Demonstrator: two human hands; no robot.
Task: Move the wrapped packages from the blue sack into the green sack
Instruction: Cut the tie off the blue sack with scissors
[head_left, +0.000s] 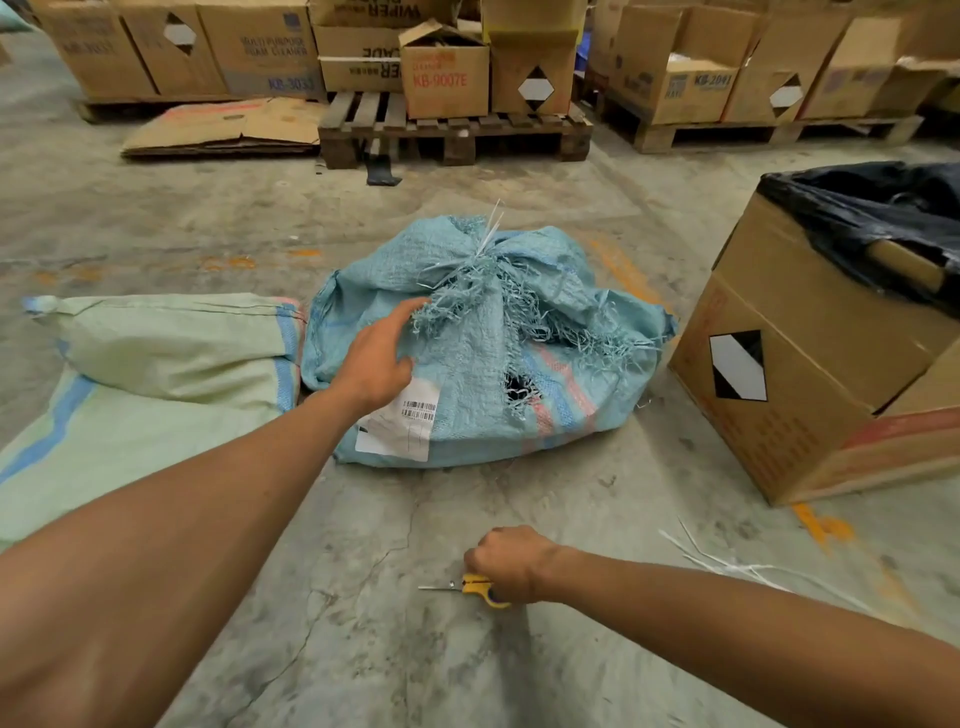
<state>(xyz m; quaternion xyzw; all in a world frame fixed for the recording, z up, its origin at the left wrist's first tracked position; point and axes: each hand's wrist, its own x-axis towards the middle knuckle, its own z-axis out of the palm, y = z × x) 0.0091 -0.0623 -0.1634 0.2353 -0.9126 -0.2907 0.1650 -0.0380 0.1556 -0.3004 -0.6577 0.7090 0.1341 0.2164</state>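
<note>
Lying on the concrete floor (363, 545), the blue sack (483, 353) is seen directly ahead, its frayed, tied mouth (488, 270) bunched at the top and pointing away. The left hand (382, 356) is stretched onto the sack's near-left side, fingers (410, 312) loosely spread and touching the weave just left of the fraying. The right hand (506, 564) is held low near the floor, curled round yellow-handled scissors (475, 587), well short of the sack. The green sack (156, 364) lies just left, touching the blue one. No packages are visible yet; the left hand is nearer the mouth.
</note>
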